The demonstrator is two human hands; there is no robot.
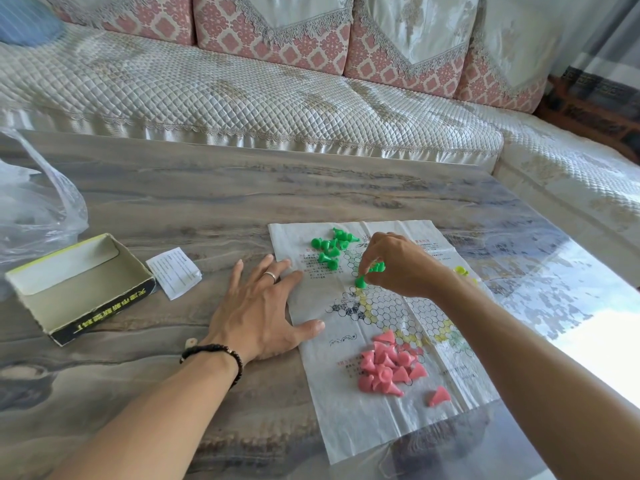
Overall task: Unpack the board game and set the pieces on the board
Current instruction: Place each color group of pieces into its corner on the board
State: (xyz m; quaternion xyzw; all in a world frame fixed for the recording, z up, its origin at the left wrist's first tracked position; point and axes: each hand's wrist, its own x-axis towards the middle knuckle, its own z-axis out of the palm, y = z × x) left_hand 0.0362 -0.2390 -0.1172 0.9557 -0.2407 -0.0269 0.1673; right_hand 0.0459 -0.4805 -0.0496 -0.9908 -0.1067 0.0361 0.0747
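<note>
Right hand (401, 265) pinches green piece (361, 281), hiding yellow pieces (461, 270); left hand (258, 313) flat

table (207, 202) | paper board (346, 410) | open box (79, 289) | leaflet (174, 271) | plastic bag (31, 209)

Look at the near side wall of the open box (104, 318): it carries a row of large yellow Chinese characters on black, upside down from where you sit, and too distorted to read with certainty. The small white leaflet (174, 271) beside the box bears lines of fine print, too small to make out. On the paper board (349, 410) you have blocks of small Chinese print near the green and pink pieces (also illegible at this size), and no numbers or brand marks that can be read.
</note>
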